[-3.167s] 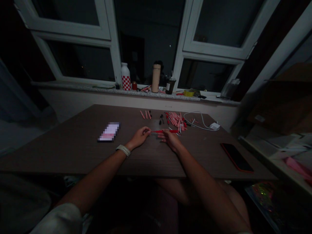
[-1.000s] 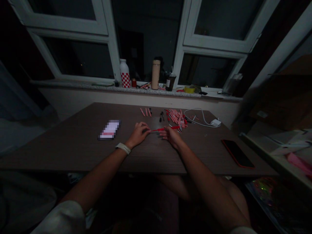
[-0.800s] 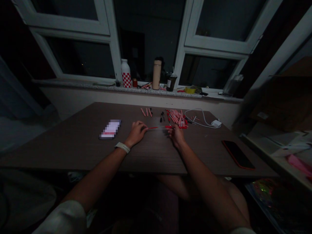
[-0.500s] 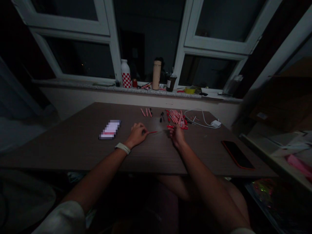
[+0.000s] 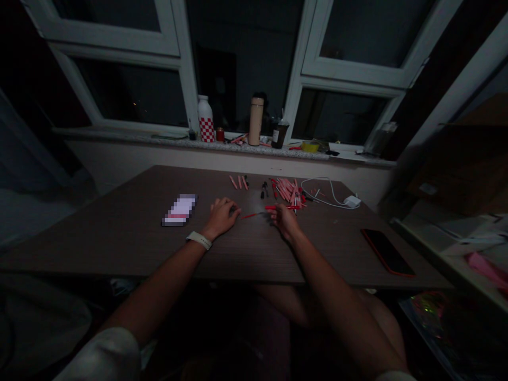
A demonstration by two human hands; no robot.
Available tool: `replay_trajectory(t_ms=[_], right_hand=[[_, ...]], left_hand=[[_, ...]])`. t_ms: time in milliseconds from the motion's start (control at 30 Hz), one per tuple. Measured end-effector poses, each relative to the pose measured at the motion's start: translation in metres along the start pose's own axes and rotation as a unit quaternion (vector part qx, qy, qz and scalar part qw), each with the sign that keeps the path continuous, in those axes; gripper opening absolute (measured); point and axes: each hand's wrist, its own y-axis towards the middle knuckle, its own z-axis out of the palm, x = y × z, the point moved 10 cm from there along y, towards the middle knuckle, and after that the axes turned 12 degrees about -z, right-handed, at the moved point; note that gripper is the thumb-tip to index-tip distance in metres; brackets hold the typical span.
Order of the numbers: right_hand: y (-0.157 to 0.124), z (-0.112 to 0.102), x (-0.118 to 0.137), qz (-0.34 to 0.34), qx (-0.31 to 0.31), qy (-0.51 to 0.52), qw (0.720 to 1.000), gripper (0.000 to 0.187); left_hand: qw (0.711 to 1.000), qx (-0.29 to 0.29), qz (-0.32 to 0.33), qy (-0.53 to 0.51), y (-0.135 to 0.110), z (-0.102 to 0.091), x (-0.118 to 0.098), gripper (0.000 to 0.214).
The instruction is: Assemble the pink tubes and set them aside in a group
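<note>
Dark windows [image 5: 242,58] back your brown worktop [image 5: 130,248], which bears a lit phone [image 5: 180,210] toward its left edge, a black phone [image 5: 387,252] near its right edge, and a heap of pink pens [image 5: 286,190] toward the far edge, right of centre. Near the worktop's middle, your right hand [image 5: 286,219] grips a red pen [image 5: 272,208] crosswise, just nearer you than that heap. Your left hand [image 5: 221,216] curls its fingers just beside a slim red stick [image 5: 249,216] between both hands, but whether it touches the stick cannot be told.
</note>
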Motion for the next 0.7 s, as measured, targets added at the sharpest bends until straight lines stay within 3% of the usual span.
replay_trajectory(t_ms=[133, 333, 533, 700], right_hand=[[0.001, 0.001, 0.0, -0.002, 0.005, 0.002, 1.0, 0.014], [0.002, 0.003, -0.003, -0.003, 0.018, -0.011, 1.0, 0.014], [-0.002, 0.022, -0.011, -0.01, 0.118, -0.051, 0.992, 0.012], [-0.007, 0.033, -0.012, -0.037, 0.181, -0.081, 0.979, 0.022]], left_hand=[[1.0, -0.02, -0.018, 0.01, 0.002, -0.011, 0.006, 0.025], [0.996, 0.016, 0.082, 0.012, -0.008, -0.001, -0.017, 0.022], [0.983, 0.032, 0.171, -0.054, -0.022, 0.005, -0.048, 0.034], [0.977, 0.045, 0.189, -0.084, -0.025, 0.008, -0.057, 0.032]])
